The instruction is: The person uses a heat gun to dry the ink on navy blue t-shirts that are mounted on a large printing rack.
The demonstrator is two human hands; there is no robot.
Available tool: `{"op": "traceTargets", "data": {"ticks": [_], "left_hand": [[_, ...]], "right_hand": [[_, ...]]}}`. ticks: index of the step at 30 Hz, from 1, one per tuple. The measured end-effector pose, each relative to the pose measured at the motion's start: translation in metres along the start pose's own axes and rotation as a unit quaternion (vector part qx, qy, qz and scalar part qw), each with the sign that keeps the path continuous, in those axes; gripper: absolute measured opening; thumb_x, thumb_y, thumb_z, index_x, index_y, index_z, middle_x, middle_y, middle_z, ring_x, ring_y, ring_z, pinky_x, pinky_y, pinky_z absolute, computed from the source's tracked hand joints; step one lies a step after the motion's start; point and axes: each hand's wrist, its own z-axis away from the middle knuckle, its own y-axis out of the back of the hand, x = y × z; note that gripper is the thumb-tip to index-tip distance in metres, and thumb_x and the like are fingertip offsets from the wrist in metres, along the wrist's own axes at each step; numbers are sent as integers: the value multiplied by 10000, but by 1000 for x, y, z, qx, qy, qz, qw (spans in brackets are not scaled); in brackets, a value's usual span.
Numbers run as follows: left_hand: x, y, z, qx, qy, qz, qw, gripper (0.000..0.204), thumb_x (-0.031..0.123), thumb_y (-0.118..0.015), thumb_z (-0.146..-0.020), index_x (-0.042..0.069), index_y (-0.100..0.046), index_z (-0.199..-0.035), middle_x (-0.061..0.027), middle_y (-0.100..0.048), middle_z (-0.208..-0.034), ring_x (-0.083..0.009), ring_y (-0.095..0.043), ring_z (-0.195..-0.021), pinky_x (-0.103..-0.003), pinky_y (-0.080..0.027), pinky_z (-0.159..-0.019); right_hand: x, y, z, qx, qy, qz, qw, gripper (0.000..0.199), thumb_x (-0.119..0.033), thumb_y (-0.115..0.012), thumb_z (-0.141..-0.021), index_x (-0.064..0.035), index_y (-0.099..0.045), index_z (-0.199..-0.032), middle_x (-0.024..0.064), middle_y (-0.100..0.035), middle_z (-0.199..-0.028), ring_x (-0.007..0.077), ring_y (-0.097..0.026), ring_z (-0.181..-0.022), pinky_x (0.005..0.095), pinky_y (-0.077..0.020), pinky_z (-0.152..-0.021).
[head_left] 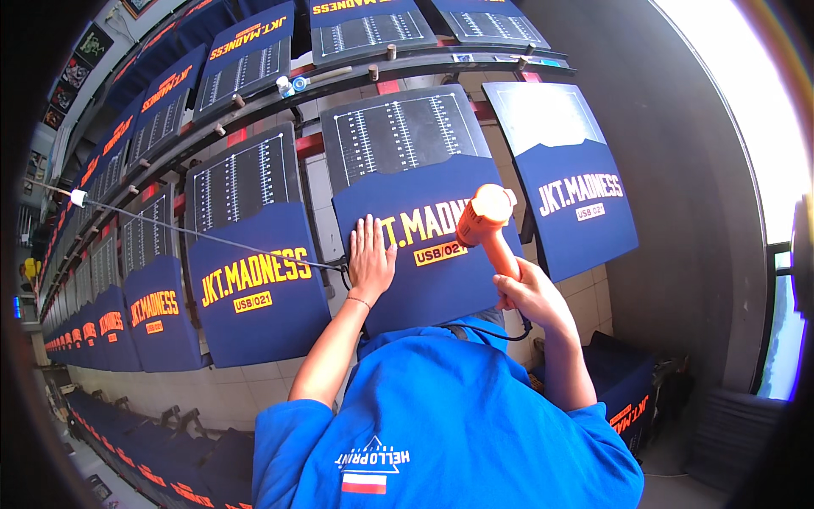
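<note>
In front of me, a navy shirt with yellow printed lettering lies stretched over a dark printing board marked with ruled lines. My left hand rests flat on the shirt, fingers stretched out, over the left end of the print. My right hand is closed around the handle of an orange heat gun, held above the right part of the lettering. The top end of the gun looks bright. A black cable runs down from near my right hand toward my body.
To the right, another navy shirt with white lettering covers a board. More boards with shirts line up leftward and across a dark metal rail. A thin cord crosses from the left. Small bottles stand on the rail. A grey wall bounds the right.
</note>
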Motion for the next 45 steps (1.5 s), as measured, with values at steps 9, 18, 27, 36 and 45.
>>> {"op": "traceTargets", "data": {"ticks": [9,18,27,36,45], "left_hand": [[5,0,20,-8,12,11,1000,659,347,-427,-1024,-52,-294,-1531,-226,-256,-1616,-359,-194,-1521,-461,-121,-1248],[-2,2,-3,-1,22,4,1000,647,330,-451,-1018,-38,-309,-1531,-227,-265,-1612,-360,-206,-1517,-460,-135,-1245],[13,4,44,-2,47,21,999,688,347,-455,-1013,-79,-282,-1525,-238,-265,-1610,-363,-201,-1519,-464,-132,-1242],[7,4,74,-18,45,27,998,722,352,-473,-1008,-79,-239,-1538,-248,-217,-1621,-380,-156,-1526,-467,-117,-1248],[8,11,87,-2,47,68,997,654,288,-520,-1000,-51,-307,-1516,-245,-279,-1589,-419,-189,-1502,-510,-162,-1232]], "right_hand": [[8,7,8,-12,-3,5,1000,347,-221,-640,-927,58,-558,-1117,51,-611,-807,107,-630,-671,270,-541,-634],[9,0,16,20,1,-1,1000,310,-205,-634,-933,56,-566,-1086,48,-612,-789,105,-625,-667,271,-541,-633],[9,-12,-1,14,15,-8,1000,323,-207,-649,-924,50,-560,-1097,48,-600,-786,111,-637,-678,271,-535,-615],[-7,-24,-6,-67,13,-10,998,310,-218,-638,-926,42,-566,-1077,53,-617,-785,132,-654,-676,277,-545,-632],[-19,-42,-13,-95,23,40,994,283,-201,-655,-920,20,-568,-1074,49,-621,-792,123,-647,-649,258,-526,-596]]}}
